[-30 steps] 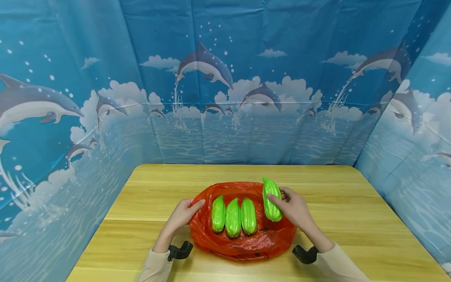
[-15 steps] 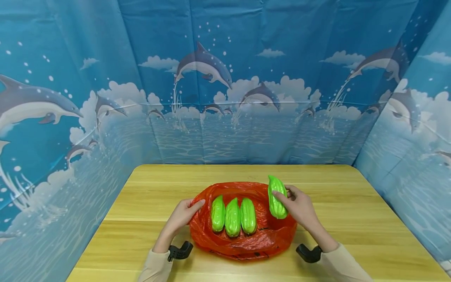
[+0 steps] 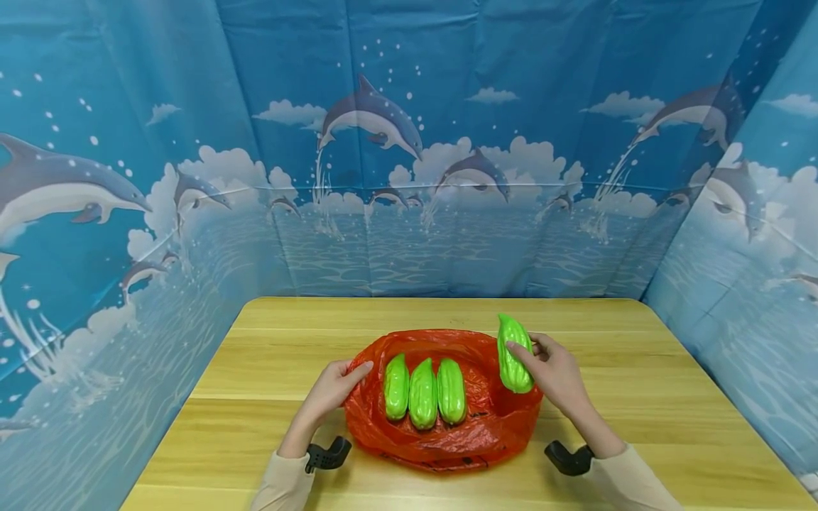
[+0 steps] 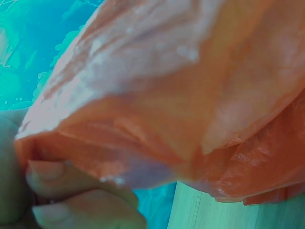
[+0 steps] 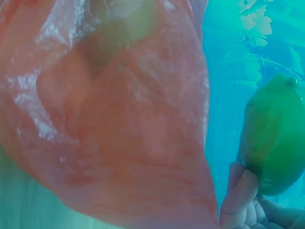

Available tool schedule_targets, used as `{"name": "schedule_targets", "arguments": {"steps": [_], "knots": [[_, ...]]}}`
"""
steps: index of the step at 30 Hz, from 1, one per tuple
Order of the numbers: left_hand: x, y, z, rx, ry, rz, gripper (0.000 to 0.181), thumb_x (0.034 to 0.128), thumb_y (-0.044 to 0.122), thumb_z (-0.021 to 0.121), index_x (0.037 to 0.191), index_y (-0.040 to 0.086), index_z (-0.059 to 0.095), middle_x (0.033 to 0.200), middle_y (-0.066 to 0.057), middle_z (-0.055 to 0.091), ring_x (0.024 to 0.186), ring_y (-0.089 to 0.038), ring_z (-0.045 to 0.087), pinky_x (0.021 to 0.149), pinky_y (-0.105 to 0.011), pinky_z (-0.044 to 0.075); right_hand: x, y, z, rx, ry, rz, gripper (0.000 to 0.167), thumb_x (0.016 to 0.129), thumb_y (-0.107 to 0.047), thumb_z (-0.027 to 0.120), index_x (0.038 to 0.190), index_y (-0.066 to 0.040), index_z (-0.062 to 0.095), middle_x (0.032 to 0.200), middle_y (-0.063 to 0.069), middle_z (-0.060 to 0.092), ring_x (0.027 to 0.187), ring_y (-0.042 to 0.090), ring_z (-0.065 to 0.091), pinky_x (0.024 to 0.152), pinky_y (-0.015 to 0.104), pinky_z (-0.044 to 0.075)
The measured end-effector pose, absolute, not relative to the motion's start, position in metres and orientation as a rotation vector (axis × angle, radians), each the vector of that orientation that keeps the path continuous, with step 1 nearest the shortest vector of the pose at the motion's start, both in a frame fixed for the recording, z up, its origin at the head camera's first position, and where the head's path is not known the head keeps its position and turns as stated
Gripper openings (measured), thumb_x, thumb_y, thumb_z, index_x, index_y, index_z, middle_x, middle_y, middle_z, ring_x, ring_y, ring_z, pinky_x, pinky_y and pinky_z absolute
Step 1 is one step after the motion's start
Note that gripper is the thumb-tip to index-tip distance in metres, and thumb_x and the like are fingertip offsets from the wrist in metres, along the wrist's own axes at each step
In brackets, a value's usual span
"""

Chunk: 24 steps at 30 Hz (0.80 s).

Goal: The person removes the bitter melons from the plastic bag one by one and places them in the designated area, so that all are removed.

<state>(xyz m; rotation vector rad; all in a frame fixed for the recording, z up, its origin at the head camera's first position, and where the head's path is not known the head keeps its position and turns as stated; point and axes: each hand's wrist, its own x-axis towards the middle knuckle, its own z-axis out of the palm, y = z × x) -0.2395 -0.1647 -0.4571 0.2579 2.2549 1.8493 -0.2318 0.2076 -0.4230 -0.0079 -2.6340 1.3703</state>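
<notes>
A red plastic bag (image 3: 447,458) lies spread wide on the table, its mouth facing up. Inside it, three glossy green ribbed gourds (image 3: 423,394) with pointed tips sit side by side. My left hand (image 3: 335,387) pinches the bag's left rim; close up in the left wrist view, the fingers (image 4: 86,205) curl against the thin film. Above the right rim, my right hand (image 3: 554,372) grips a fourth green gourd (image 3: 514,358), tip up and slightly tilted. That gourd also shows beside the bag in the right wrist view, with fingers (image 5: 243,191) against its lower end.
The light wooden table (image 3: 268,341) reaches behind and to both sides of the bag. A blue curtain (image 3: 422,248) printed with dolphins stands along the table's back and sides. Black wrist mounts (image 3: 327,454) sit at both wrists.
My right hand has moved right and slightly away from me, carrying the gourd from over the bag's inside to its right rim. The left hand and the other gourds have stayed put.
</notes>
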Motion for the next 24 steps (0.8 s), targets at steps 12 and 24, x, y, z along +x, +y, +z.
{"name": "schedule_targets", "arguments": {"steps": [12,24], "knots": [[-0.239,-0.165,-0.457,0.258,2.274,1.840,0.042,0.0953,0.037,0.057,0.088,-0.005,0.060,0.065,-0.014,0.059,0.054,-0.015,0.059,0.053,-0.028,0.051,-0.230,0.222,-0.422,-0.039,-2.636,1.319,0.071,0.091,-0.054,0.055,0.132,0.004,0.048,0.100,0.015,0.059,0.076,0.020,0.056,0.058,0.030,0.047],[-0.237,-0.165,-0.452,0.245,2.270,1.842,0.043,0.0955,0.035,0.057,0.088,-0.007,0.060,0.068,-0.020,0.059,0.055,-0.016,0.059,0.053,-0.027,0.050,-0.229,0.235,-0.421,-0.085,-2.594,1.314,0.067,0.091,-0.054,0.055,0.129,0.001,0.051,0.096,0.013,0.056,0.075,0.021,0.052,0.057,0.029,0.044]]}}
